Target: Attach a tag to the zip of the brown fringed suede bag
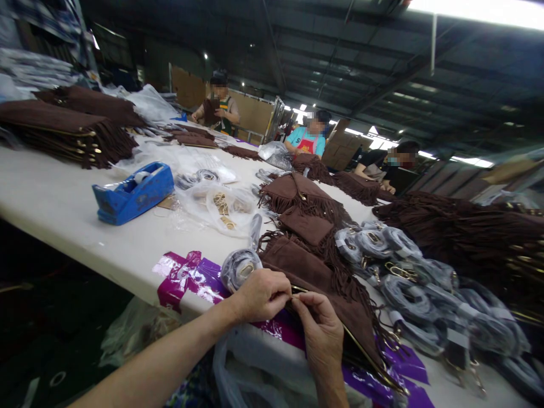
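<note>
We list first the brown fringed bag (306, 269), lying on the near edge of the white table (68, 184), just beyond our fingertips, its gold zip (360, 344) running from the fingertips away to the lower right. Left hand (261, 294): fingers curled, thumb and forefinger pressed together, pinching the bag at the left end of the zip. Right hand (321, 326): thumb and forefinger brought together at the same spot, touching or nearly touching the left; the exact bit between them is too small for us to tell. Bag body: beyond both hands, fringe spread along its far right side. Under and beside it: purple tape (206, 277) along the table edge. Just beyond the left hand: one rolled strap (241, 269) in clear wrap. Right of the bag: a heap of wrapped straps (410, 294) with gold clips. Farther off: more fringed bags (304, 195), a plastic bag of gold hardware (221, 204), one blue tape dispenser (134, 192), a stack of brown pieces (46, 127) at left, and three co-workers (308, 139) at the table's far side.
</note>
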